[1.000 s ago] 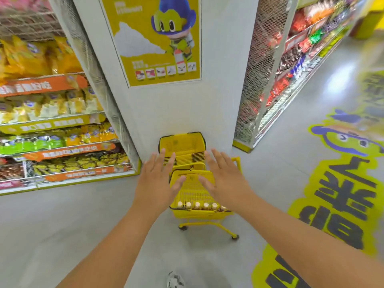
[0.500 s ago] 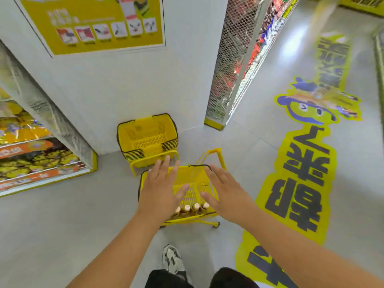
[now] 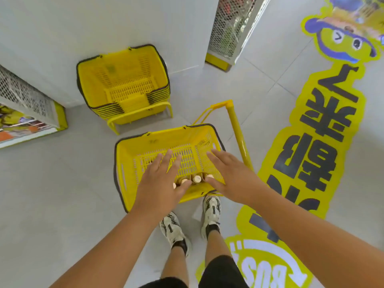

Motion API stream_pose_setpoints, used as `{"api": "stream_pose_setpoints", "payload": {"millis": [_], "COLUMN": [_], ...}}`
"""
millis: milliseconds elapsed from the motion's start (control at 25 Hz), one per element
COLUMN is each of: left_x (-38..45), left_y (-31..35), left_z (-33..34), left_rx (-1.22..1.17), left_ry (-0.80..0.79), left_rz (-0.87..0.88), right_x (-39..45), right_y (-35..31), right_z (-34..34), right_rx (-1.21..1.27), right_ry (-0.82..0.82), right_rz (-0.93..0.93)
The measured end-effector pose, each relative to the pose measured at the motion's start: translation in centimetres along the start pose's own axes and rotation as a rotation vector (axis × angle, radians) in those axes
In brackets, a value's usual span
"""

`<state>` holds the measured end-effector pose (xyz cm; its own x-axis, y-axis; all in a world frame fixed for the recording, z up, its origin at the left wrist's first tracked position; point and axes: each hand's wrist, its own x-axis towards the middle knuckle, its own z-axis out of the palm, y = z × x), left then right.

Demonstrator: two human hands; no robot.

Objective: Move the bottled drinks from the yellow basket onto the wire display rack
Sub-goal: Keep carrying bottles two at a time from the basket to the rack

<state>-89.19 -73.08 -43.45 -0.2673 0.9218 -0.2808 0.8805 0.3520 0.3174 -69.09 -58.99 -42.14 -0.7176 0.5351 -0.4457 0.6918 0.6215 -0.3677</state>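
Hands over basket, nothing gripped yet.

Your left hand [image 3: 161, 179] and right hand [image 3: 230, 177] hover at frame centre, fingers spread wide and empty, above the bottles [image 3: 196, 179]. These stand capped in a row against the near wall of the basket [image 3: 124, 163]. Likely full, so weighty, rigid and smooth; take each around the neck or upper body below the cap, not by the cap itself. Spare baskets [image 3: 122, 80] sit stacked upper left. The rack may be the mesh [image 3: 228, 23] at top; I cannot tell.
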Motion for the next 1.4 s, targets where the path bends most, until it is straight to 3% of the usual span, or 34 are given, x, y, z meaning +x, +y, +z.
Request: {"api": "stream_pose_setpoints", "payload": {"millis": [240, 520, 880, 1240, 1400], "left_x": [5.0, 9.4, 11.9, 14.6, 15.1], "left_y": [-1.6, -2.6, -1.8, -2.1, -2.4], "left_z": [12.0, 20.0, 24.8, 27.5, 28.5], "left_rx": [0.003, 0.024, 0.022, -0.012, -0.170], "left_ry": [-0.142, -0.264, -0.403, -0.492, -0.475], "left_rz": [-0.007, -0.020, -0.001, -0.044, -0.119], "right_x": [6.4, 12.5, 15.5, 18.4, 19.1], "right_y": [6.5, 10.7, 12.8, 12.6, 12.9], "right_z": [8.1, 13.5, 16.4, 20.3, 21.1], "right_rx": [-0.025, -0.142, -0.210, -0.267, -0.119], "right_ry": [-0.156, -0.348, -0.502, -0.566, -0.443], "right_rz": [-0.031, -0.104, -0.127, 0.040, 0.122]}}
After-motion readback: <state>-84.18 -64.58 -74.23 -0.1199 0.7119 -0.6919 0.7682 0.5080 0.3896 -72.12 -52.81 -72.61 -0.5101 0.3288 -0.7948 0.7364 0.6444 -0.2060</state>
